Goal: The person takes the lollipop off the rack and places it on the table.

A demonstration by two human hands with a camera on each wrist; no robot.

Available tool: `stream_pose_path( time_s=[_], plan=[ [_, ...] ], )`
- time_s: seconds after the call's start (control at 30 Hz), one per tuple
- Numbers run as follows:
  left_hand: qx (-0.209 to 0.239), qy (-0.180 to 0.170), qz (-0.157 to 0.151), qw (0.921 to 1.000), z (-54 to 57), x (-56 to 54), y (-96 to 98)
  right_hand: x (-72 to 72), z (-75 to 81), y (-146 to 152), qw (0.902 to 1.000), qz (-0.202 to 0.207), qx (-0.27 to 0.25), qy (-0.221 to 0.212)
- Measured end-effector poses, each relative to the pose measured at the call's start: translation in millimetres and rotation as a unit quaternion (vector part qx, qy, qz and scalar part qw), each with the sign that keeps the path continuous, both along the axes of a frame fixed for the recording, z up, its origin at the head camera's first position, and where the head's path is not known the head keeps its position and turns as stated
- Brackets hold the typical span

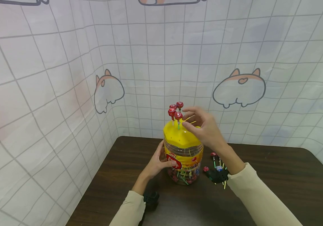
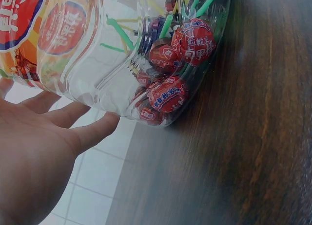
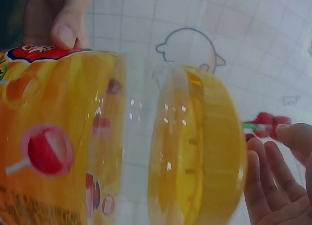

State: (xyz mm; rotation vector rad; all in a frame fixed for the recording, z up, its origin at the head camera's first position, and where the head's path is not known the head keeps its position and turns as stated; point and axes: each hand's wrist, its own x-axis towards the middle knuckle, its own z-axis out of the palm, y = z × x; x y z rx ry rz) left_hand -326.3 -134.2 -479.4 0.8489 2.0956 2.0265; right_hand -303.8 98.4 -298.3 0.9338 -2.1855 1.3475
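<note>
A plastic candy jar (image 1: 188,160) with a yellow lid (image 1: 182,136) stands upright on the table, lollipops inside it. Several red-wrapped lollipops (image 1: 178,115) stick up from the lid, stick ends down. My left hand (image 1: 155,163) holds the jar's left side, thumb across the label; in the left wrist view its fingers (image 2: 95,130) lie along the clear wall. Beside the upright lollipops is my right hand (image 1: 206,128), thumb and fingertips apart; thin yellow sticks show behind its fingers. In the right wrist view the right thumb (image 3: 295,135) overlaps the red lollipops.
Loose lollipops (image 1: 213,154) lie on the dark wooden table (image 1: 277,175) right of the jar, partly hidden by the right wrist's black device (image 1: 219,176). A white grid-patterned curtain (image 1: 161,78) closes off the back and left.
</note>
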Motion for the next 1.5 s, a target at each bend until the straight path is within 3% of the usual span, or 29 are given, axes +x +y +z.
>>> stream_pose_path(
  time_s=[0.5,0.8,1.03,1.2,1.5],
  plan=[
    [-0.002,0.001,0.002,1.0000,0.5,0.6,0.6,-7.8,-0.8,-17.7,0.9993,-0.012,-0.001,0.036],
    [-0.002,0.000,0.005,1.0000,0.8,0.2,0.3,-5.9,0.8,-19.9,0.9979,-0.008,-0.059,0.026],
    [-0.002,0.000,-0.001,1.0000,-0.2,-0.6,-0.4,6.0,5.7,-6.2,0.9938,-0.005,-0.108,0.028],
    [0.003,0.003,-0.007,1.0000,-0.3,-0.1,-0.6,16.7,-9.4,15.7,0.9898,-0.013,-0.141,0.012],
    [0.003,0.004,-0.003,1.0000,1.3,1.2,-0.4,33.0,-58.3,59.4,0.9819,-0.037,-0.181,-0.043]
  ],
)
